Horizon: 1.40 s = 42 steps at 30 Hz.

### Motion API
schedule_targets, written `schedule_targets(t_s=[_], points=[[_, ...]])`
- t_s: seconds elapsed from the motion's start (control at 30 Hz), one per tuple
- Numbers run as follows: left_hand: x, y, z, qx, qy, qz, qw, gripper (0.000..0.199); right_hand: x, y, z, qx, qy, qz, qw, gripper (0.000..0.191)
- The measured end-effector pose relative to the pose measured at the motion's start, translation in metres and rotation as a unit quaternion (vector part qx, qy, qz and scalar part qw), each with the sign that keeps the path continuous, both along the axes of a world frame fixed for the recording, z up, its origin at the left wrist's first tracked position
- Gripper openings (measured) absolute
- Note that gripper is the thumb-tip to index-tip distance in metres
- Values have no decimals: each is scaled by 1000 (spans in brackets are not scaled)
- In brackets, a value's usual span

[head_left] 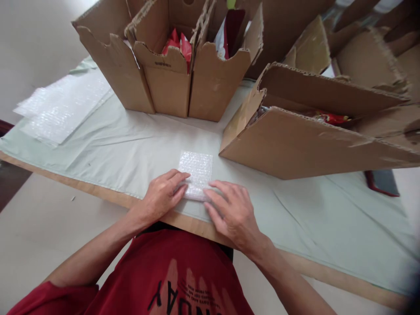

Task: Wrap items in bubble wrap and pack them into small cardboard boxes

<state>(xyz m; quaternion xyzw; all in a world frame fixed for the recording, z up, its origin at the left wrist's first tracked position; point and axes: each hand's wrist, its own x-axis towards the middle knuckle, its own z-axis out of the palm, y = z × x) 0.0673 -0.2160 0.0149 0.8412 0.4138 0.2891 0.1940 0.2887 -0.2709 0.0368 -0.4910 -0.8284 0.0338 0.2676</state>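
Note:
A small piece of clear bubble wrap (196, 167) lies on the cloth near the table's front edge. Its near end is folded over into a thicker band; whether anything is inside cannot be made out. My left hand (166, 191) grips the left end of that band, thumb and fingertips at its side. On the opposite side, my right hand (232, 211) has its fingertips and thumb around the band's right end, slightly blurred. The far part of the wrap lies flat between the hands.
Bubble wrap sheets (70, 103) are stacked at the left. Behind stand cardboard bins (167, 89), some with red packets (185, 48). A long cardboard box (295, 148) sits close on the right, a dark flat object (382, 183) beyond it. A pale green cloth (131, 153) covers the table.

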Motion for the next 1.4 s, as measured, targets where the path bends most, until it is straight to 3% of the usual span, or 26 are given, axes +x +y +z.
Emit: schedule_targets(t_s=[0.1,0.17,0.27,0.33,0.43,0.53,0.63,0.7,0.77,0.83,0.9,0.97,1.07,1.13,1.2,1.3,1.37,1.4], points=[[-1,-1,1,59,8,23,998,21,-3,4,-3,-9,-53,53,997,19],[-7,-9,3,79,-9,8,997,22,-1,6,-3,-37,-22,60,997,19],[-13,-22,6,47,-14,-53,997,28,4,4,1,-130,54,61,988,21],[-13,-23,7,18,-5,-61,998,27,7,-1,5,-155,53,51,985,23],[-4,-11,6,9,42,-26,999,24,8,-8,9,-73,-14,-1,997,25],[4,2,7,15,81,20,996,26,4,-8,7,-34,-86,14,996,23],[2,-2,11,-52,1,90,995,31,4,-1,-1,-53,-51,18,997,19],[-1,-13,15,-170,-114,131,970,40,5,3,-4,-81,59,-23,995,19],[-1,-25,17,-310,-231,140,911,57,5,3,-4,-135,172,-48,975,19],[4,-33,18,-414,-313,126,845,75,5,-3,0,-196,239,-29,951,18],[12,-38,18,-460,-356,114,806,85,6,-12,3,-218,267,-14,939,18],[23,-41,17,-463,-377,107,795,84,11,-21,5,-205,283,-41,936,27],[36,-47,12,-439,-380,66,811,75,24,-31,10,-233,330,-54,913,49],[41,-49,11,-422,-359,28,832,65,37,-35,20,-273,350,-41,895,33],[46,-43,17,-364,-320,-16,874,59,54,-37,39,-267,335,-47,902,17],[56,-13,44,-155,-234,-77,957,62,94,-38,88,-146,268,-91,948,15],[69,17,70,18,-180,-80,980,69,126,-34,130,-14,197,-185,963,16],[78,33,82,94,-164,-75,979,73,142,-30,151,45,150,-255,954,17]])
